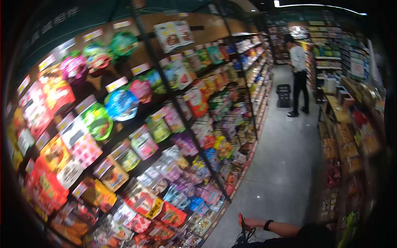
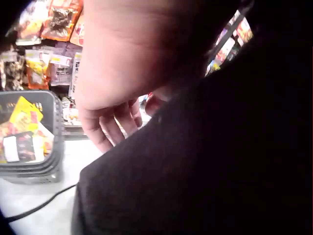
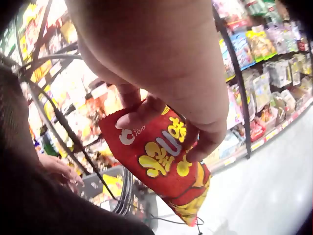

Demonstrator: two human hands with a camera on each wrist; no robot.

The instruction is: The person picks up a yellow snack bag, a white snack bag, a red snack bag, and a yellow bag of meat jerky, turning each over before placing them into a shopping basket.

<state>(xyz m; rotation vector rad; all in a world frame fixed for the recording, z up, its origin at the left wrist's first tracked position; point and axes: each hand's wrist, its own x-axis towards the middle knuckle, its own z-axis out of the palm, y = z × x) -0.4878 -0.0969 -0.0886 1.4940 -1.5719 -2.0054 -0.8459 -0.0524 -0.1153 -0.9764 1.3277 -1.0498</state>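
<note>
My right hand [image 3: 200,132] grips a red snack bag [image 3: 146,147] with yellow and white lettering, thumb lying across its front and fingers along its far edge. In the head view that hand [image 1: 250,223] shows small at the bottom, a sliver of red at its fingertips. My left hand [image 2: 115,117] hangs with loosely bent fingers and nothing visible in them; a dark sleeve covers part of it. Beside it stands a grey shopping basket [image 2: 57,127] holding several packets, one of them a yellow packet [image 2: 25,115].
Shelves of bagged snacks [image 1: 140,142] line the left, with a dark upright post [image 1: 194,136] among them. Low racks [image 1: 343,140] run along the right. Down the tiled aisle [image 1: 273,165] a person [image 1: 298,70] stands beside a dark basket [image 1: 283,96]. A black cable [image 2: 44,203] crosses near my basket.
</note>
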